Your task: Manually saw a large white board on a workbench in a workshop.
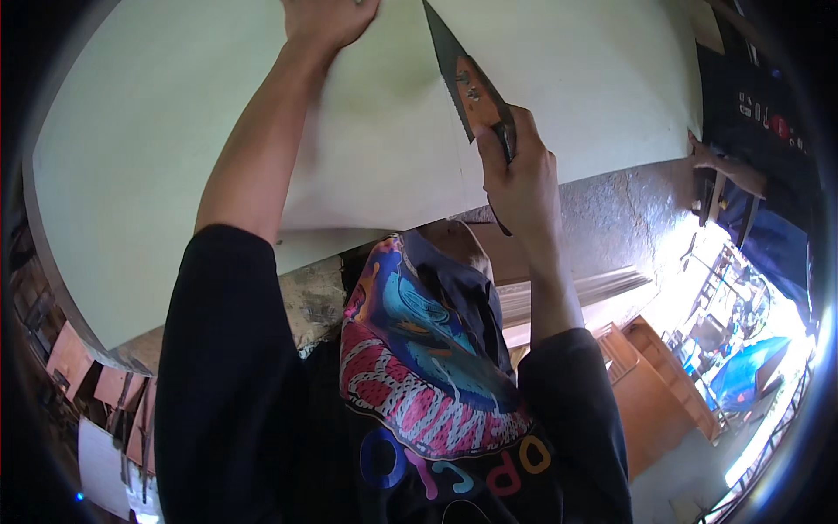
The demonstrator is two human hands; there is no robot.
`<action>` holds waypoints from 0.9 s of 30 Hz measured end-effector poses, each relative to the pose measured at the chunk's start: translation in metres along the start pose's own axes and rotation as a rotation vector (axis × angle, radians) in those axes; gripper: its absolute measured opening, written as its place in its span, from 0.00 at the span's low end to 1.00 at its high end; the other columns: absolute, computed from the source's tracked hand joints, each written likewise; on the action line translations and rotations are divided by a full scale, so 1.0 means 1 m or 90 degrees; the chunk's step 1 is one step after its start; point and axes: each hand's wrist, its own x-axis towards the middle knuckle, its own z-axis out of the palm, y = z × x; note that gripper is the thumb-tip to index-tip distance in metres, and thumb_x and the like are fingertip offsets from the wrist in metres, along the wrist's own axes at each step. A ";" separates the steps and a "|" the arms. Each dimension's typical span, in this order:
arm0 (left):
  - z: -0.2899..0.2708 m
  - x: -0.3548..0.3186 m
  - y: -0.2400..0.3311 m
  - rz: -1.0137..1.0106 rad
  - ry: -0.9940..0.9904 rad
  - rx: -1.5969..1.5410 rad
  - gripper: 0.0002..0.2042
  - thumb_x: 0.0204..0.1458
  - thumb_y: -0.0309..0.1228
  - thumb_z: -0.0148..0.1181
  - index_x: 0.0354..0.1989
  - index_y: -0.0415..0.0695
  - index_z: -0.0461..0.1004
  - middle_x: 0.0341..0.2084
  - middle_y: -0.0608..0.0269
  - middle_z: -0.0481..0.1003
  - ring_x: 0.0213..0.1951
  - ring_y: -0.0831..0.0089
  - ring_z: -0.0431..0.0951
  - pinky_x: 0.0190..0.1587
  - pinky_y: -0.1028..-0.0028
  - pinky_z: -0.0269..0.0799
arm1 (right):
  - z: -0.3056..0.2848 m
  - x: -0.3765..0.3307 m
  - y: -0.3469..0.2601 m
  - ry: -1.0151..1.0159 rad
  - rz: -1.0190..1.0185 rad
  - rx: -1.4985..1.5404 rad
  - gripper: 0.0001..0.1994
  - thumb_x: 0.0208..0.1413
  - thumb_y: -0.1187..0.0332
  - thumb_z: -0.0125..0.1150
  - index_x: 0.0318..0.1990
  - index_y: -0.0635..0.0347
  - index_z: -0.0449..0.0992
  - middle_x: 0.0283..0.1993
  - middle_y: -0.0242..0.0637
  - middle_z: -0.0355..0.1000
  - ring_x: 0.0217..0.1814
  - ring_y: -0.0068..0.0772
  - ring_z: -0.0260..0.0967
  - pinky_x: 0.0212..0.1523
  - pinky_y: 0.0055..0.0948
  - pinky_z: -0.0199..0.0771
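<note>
A large pale sheet (175,131), like a thin board, spreads across the view in front of me. Its near edge bows slightly. My right hand (524,179) is closed round the dark handle of a handsaw (478,94). The saw's toothed blade tapers away from me toward the top edge, with an orange-brown patch near the handle. A faint line runs on the sheet beside the blade's teeth. Left of the saw, my left hand (327,19) rests on the sheet; the top edge cuts off its fingers, so their pose is hidden.
At the right, another person's hand (703,155) touches the sheet's edge; that person wears dark clothes. A worn grey surface (620,201) lies under the sheet. Wooden furniture pieces (650,393) stand at lower right, near a blue object (746,371). Brown panels (70,358) are at lower left.
</note>
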 end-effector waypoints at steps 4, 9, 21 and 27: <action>0.002 0.006 -0.010 0.002 -0.007 0.002 0.34 0.59 0.55 0.45 0.71 0.50 0.56 0.72 0.53 0.50 0.72 0.43 0.44 0.69 0.35 0.32 | -0.001 -0.032 -0.005 -0.020 0.068 -0.018 0.16 0.62 0.67 0.56 0.55 0.59 0.64 0.35 0.57 0.75 0.38 0.64 0.74 0.31 0.49 0.75; -0.007 0.000 -0.016 -0.014 -0.009 0.022 0.33 0.59 0.54 0.45 0.70 0.50 0.56 0.72 0.53 0.50 0.72 0.44 0.45 0.69 0.36 0.32 | -0.050 -0.146 -0.023 -0.088 0.265 -0.038 0.19 0.63 0.67 0.55 0.60 0.59 0.64 0.49 0.52 0.77 0.51 0.55 0.76 0.45 0.42 0.78; 0.004 0.005 -0.015 -0.007 -0.015 0.000 0.32 0.60 0.54 0.44 0.70 0.49 0.56 0.72 0.53 0.51 0.72 0.45 0.45 0.69 0.36 0.32 | -0.003 -0.054 -0.005 -0.035 0.109 -0.077 0.14 0.62 0.66 0.56 0.53 0.57 0.65 0.39 0.56 0.76 0.41 0.63 0.75 0.34 0.52 0.76; -0.010 0.005 -0.011 -0.004 -0.023 0.037 0.33 0.60 0.54 0.43 0.70 0.50 0.56 0.72 0.54 0.49 0.72 0.47 0.45 0.70 0.37 0.32 | -0.035 -0.111 -0.034 -0.048 0.180 -0.058 0.15 0.62 0.66 0.56 0.54 0.57 0.67 0.39 0.56 0.76 0.41 0.63 0.76 0.37 0.46 0.79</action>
